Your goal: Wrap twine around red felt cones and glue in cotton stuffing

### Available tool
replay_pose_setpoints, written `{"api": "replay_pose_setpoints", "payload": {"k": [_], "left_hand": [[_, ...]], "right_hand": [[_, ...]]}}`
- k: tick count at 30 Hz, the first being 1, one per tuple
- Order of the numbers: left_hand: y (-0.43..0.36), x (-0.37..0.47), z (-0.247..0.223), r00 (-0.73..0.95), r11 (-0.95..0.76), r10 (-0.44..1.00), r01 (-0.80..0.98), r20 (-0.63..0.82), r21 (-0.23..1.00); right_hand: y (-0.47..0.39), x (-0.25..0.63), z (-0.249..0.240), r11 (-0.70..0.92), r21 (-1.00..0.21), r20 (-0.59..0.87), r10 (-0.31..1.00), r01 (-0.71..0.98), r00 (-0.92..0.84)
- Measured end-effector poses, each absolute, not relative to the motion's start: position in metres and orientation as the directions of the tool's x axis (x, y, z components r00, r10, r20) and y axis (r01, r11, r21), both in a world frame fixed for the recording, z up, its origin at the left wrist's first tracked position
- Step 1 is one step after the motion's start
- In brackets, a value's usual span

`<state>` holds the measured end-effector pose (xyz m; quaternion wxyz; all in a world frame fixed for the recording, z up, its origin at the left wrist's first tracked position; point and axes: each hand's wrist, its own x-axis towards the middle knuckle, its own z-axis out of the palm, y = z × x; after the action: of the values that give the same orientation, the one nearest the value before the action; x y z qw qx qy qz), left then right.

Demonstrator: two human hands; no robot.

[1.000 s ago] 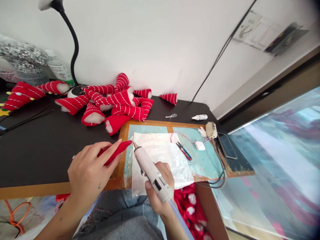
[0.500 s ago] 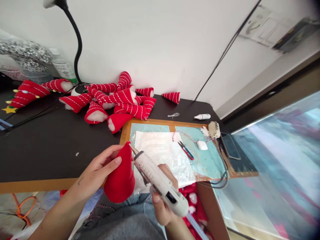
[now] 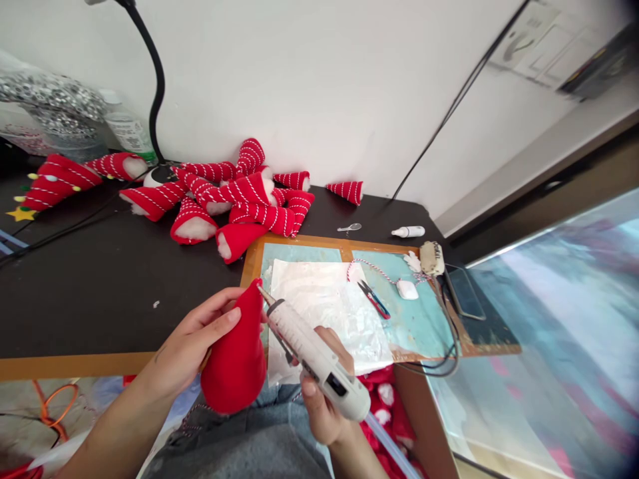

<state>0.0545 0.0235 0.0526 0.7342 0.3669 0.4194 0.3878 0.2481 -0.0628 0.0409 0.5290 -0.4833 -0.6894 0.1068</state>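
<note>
A plain red felt cone [image 3: 234, 366] is held point-up by my left hand [image 3: 192, 336], thumb on the near side and the other fingers partly hidden behind it. My right hand [image 3: 327, 392] grips a white glue gun [image 3: 319, 362] with a clear glue stick [image 3: 392, 446] coming out of its rear. The metal nozzle [image 3: 265, 295] is at the cone's tip; whether it touches the felt, I cannot tell. Below the gun lies a wrinkled white sheet [image 3: 319, 293] on the blue work mat [image 3: 429, 319].
Stuffed red cones with twisted cord [image 3: 249, 189] are heaped at the back. Red-handled thread snips [image 3: 374, 299], a red-and-white cord [image 3: 374, 266], a small white bottle [image 3: 408, 231] and a phone [image 3: 464, 293] lie to the right. An open box [image 3: 424, 419] with red pieces stands below the table edge.
The cone's wide lower end has swung slightly left and down. The glue gun has shifted a little left with my right hand, its nozzle staying by the tip.
</note>
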Motion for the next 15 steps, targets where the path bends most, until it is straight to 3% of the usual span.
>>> {"api": "replay_pose_setpoints", "payload": {"k": [15], "left_hand": [[0.0207, 0.0484, 0.051, 0.358, 0.612, 0.786, -0.332, -0.504, 0.718]], "right_hand": [[-0.056, 0.2487, 0.0388, 0.513, -0.577, 0.665, 0.747, 0.635, 0.001]]}}
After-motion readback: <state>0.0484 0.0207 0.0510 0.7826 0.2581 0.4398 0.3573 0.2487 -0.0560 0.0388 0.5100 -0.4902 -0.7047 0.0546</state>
